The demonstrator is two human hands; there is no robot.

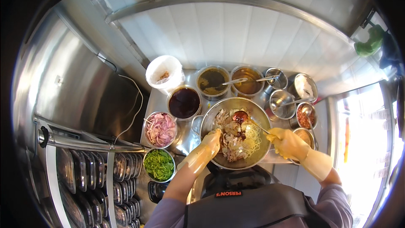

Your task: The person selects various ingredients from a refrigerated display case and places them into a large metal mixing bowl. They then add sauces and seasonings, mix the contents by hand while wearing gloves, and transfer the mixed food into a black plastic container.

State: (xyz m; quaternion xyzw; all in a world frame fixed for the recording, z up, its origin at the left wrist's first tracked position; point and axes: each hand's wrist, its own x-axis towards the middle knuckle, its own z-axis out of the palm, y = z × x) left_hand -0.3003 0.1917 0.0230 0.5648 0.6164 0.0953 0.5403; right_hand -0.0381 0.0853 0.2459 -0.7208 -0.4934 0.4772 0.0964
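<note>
A large steel mixing bowl (267,139) stands before me, holding cut meat (229,147), pale noodle-like strands (253,141) and dark sauce. My right hand (289,144), in a yellowish rubber glove, grips the handle of a ladle (241,117); the ladle's head, with reddish-brown liquid in it, is over the meat. In a wet glove of the same sort, my left hand (210,144) reaches over the bowl's left side, fingertips at the meat. Whether those fingers hold any food cannot be told.
Around the bowl stand tubs of sliced red onion (160,129), chopped greens (159,165), dark sauce (184,103) and brown liquids (212,81). Steel pots with ladles (281,104) and a pot of peanuts (306,116) are at right. A rack of lidded containers (91,171) is at lower left.
</note>
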